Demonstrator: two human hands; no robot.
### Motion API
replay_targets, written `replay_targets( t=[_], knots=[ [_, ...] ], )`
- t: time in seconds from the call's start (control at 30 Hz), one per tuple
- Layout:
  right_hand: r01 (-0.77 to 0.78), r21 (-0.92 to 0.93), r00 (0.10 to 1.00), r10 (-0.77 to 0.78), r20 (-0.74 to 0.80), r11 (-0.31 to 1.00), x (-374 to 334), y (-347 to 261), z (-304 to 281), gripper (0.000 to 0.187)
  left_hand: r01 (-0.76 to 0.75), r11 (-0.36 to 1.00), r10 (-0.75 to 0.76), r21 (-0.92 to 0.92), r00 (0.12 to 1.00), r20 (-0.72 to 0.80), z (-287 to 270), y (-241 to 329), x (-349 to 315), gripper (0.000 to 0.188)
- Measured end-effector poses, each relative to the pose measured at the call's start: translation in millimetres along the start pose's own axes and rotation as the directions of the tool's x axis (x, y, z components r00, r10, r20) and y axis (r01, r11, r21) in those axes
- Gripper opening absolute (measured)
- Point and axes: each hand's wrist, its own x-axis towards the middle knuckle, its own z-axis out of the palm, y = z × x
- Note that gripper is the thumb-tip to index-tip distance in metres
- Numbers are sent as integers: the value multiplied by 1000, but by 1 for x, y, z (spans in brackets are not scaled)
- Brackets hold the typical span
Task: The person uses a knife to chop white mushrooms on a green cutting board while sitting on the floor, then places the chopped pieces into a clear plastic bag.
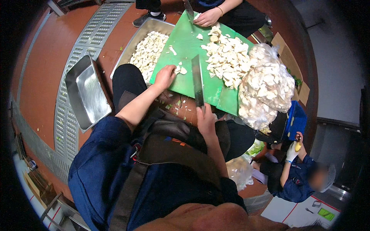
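My right hand grips the handle of a cleaver, whose long blade lies over the green cutting board and points away from me. At the board's left near edge, my left hand has its fingers curled in against a few pale cut pieces, which look like mushroom. Right of the blade a large heap of such pale pieces covers the board. Left of the board, a metal tray holds many more cut pieces.
Across the board, a co-worker's hand steadies pieces beside another knife. A full clear plastic bag bulges at the right. At the left stands a deep steel pan. Another gloved person works at lower right, near a blue crate.
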Motion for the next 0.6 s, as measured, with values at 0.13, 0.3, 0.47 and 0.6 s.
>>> replay_targets(
  t=[0.13, 0.3, 0.47, 0.6],
  knots=[
    [92, -42, 993, -89, 72, 995, -6, -11, 14, 31, 58, 997, -59, -43, 998, -34, 6, -3, 3, 20],
    [66, -146, 991, -48, 126, 987, -4, -2, 24, 28, 13, 1000, -14, -20, 999, -44, 7, -6, 2, 14],
    [10, -70, 968, 8, 249, 998, 13, 19, 28, 26, -45, 999, 44, -5, 996, -82, 10, -12, 0, 11],
    [-24, -49, 968, 36, 247, 998, 28, 32, 42, 24, -12, 1000, 13, 12, 998, -58, 9, -10, 4, 11]
  ],
)
